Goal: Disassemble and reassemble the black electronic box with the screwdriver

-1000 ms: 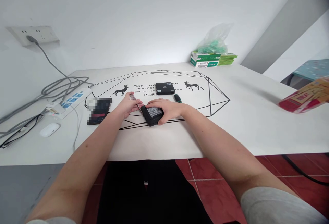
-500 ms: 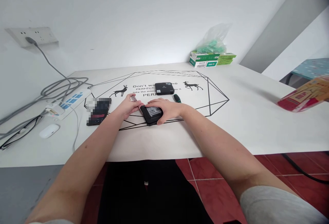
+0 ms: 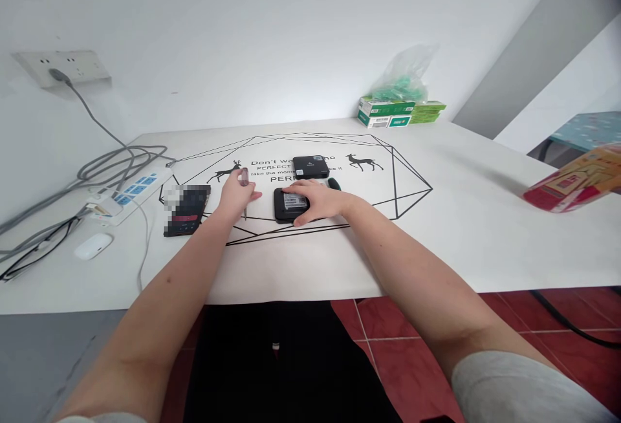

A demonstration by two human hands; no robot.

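Note:
My left hand (image 3: 237,193) is closed around a small screwdriver with a clear pinkish handle (image 3: 244,176). Its thin shaft points down toward the table, left of and apart from a flat black box-shaped device (image 3: 285,211). Over the right side of that device lies my right hand (image 3: 317,202), gripping it with the thumb at the near edge and fingers on top. A pale printed label shows on its upper face, partly covered by the fingers. Behind it sits a second black square box (image 3: 310,167) with small stickers. A dark rounded handle (image 3: 334,184) pokes out beyond my right hand.
To the left are a phone (image 3: 187,211), a white earbud case (image 3: 94,246), glasses (image 3: 41,248) and a power strip (image 3: 138,193) with grey cables. Green-and-white boxes (image 3: 388,112) under a plastic bag (image 3: 405,77) stand at the back. A red-yellow package (image 3: 572,180) is at right.
My left hand has drawn the screwdriver left, away from the device, and turned it more upright. The device has shifted slightly back and rotated squarer under my right hand.

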